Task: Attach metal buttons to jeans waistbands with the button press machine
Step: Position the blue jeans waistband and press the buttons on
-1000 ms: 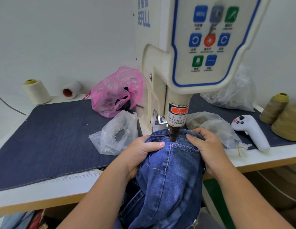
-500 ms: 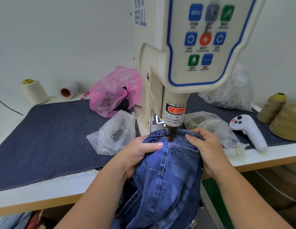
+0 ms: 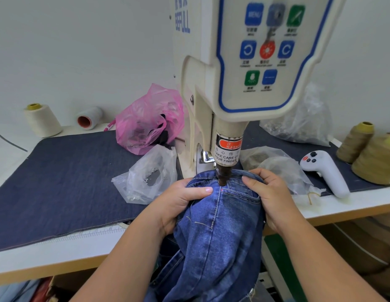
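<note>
1. Fingers (image 3: 254, 182): both hands' curl tight, gripping the jeans (image 3: 218, 236).
2. Jeans: waistband lies under the button press machine (image 3: 239, 88) punch (image 3: 222, 175), legs hanging below the table (image 3: 58, 253).
3. Left hand (image 3: 178, 203), right hand (image 3: 274, 199): flanking the punch.

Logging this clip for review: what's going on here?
A person holds a pair of jeans under the button press machine. The left hand and right hand grip the waistband either side of the dark punch, whose tip sits on the denim. No button is visible yet.
</note>
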Demonstrator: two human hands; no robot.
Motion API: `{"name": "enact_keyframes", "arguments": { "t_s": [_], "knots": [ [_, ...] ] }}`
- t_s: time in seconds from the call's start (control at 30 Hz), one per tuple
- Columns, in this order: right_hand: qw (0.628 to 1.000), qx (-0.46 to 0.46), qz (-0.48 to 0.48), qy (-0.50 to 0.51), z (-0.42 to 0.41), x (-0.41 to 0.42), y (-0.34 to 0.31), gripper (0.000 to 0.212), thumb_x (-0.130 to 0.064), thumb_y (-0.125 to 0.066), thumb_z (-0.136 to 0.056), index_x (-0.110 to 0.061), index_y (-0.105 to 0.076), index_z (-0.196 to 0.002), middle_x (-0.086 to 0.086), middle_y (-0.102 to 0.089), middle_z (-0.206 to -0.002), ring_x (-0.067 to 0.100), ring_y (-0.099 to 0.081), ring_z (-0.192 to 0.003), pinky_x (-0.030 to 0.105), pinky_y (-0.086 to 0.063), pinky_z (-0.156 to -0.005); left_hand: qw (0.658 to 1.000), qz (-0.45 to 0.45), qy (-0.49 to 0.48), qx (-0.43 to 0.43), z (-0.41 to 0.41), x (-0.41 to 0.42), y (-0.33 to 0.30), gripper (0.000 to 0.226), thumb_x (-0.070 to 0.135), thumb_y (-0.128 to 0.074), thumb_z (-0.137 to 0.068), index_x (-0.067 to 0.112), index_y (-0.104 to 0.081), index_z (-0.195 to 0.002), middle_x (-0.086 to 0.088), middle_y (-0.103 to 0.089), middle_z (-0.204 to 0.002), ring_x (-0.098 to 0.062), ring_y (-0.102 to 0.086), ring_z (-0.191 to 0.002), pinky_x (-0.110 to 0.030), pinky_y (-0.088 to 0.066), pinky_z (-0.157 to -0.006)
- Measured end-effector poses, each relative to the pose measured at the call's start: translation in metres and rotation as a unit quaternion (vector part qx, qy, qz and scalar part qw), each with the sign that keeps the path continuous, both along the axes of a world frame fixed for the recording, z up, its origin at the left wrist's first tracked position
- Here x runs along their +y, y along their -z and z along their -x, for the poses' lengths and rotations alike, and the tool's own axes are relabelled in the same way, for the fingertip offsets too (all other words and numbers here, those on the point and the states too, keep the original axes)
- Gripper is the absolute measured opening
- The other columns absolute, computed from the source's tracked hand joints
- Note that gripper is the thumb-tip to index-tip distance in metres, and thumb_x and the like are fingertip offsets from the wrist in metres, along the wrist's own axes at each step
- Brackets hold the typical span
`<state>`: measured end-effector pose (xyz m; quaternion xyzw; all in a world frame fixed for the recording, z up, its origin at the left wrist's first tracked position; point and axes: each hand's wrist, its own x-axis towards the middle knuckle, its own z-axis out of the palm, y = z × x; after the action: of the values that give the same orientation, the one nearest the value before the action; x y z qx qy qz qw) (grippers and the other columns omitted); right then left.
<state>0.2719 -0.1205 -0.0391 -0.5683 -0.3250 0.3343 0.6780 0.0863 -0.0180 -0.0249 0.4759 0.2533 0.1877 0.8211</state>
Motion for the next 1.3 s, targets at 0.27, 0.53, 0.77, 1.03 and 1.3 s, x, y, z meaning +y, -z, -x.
{"name": "enact_keyframes", "arguments": {
  "t_s": [0.27, 0.53, 0.77, 1.03, 1.3],
  "knots": [
    [1.0, 0.002, 0.008, 0.002, 0.0004, 0.0004, 0.0001, 0.023, -0.006, -0.07, -0.086, -0.024, -0.074, -0.072, 0.005, -0.073, -0.077, 0.017, -0.069, -0.07, 0.03, -0.054, -0.063, 1.0, 0.006, -0.008, 0.015, -0.0004, 0.0018, 0.0015, 0.042, 0.006, -0.068, -0.069, -0.001, -0.068, -0.11, -0.025, -0.071, -0.104, -0.032, -0.07, -0.086, -0.036, -0.058, -0.072],
    [1.0, 0.003, 0.015, -0.004, 0.0005, -0.0001, -0.0011, 0.004, -0.023, -0.075, -0.071, -0.025, -0.074, -0.074, 0.005, -0.073, -0.078, 0.016, -0.069, -0.071, 0.031, -0.053, -0.065, 1.0, 0.009, -0.008, 0.022, 0.0002, 0.0017, 0.0016, 0.046, 0.006, -0.068, -0.068, -0.003, -0.066, -0.113, -0.025, -0.07, -0.103, -0.032, -0.07, -0.083, -0.035, -0.058, -0.071],
    [1.0, -0.001, 0.017, -0.004, 0.0005, 0.0001, -0.0021, 0.023, -0.006, -0.07, -0.086, -0.024, -0.074, -0.072, 0.005, -0.073, -0.077, 0.016, -0.068, -0.07, 0.029, -0.054, -0.063, 0.999, 0.01, -0.009, 0.031, 0.0004, 0.002, 0.0008, 0.05, 0.006, -0.067, -0.068, -0.005, -0.064, -0.116, -0.027, -0.069, -0.106, -0.033, -0.07, -0.085, -0.038, -0.059, -0.076],
    [1.0, 0.001, 0.016, -0.008, 0.0008, 0.0001, -0.003, 0.026, -0.006, -0.069, -0.087, -0.025, -0.073, -0.07, 0.004, -0.072, -0.074, 0.015, -0.068, -0.068, 0.027, -0.054, -0.06, 0.999, 0.01, -0.013, 0.036, 0.0, 0.0023, 0.0014, 0.054, 0.006, -0.068, -0.068, -0.008, -0.062, -0.12, -0.028, -0.068, -0.108, -0.034, -0.069, -0.088, -0.039, -0.058, -0.078],
    [1.0, 0.012, 0.011, -0.01, 0.0013, 0.001, -0.0029, 0.028, -0.003, -0.068, -0.087, -0.024, -0.073, -0.069, 0.005, -0.072, -0.073, 0.015, -0.068, -0.066, 0.025, -0.055, -0.057, 0.999, 0.006, -0.016, 0.041, 0.0, 0.0027, 0.0019, 0.048, 0.006, -0.067, -0.066, -0.004, -0.066, -0.113, -0.025, -0.07, -0.102, -0.032, -0.07, -0.082, -0.036, -0.059, -0.071]
  ]
}}
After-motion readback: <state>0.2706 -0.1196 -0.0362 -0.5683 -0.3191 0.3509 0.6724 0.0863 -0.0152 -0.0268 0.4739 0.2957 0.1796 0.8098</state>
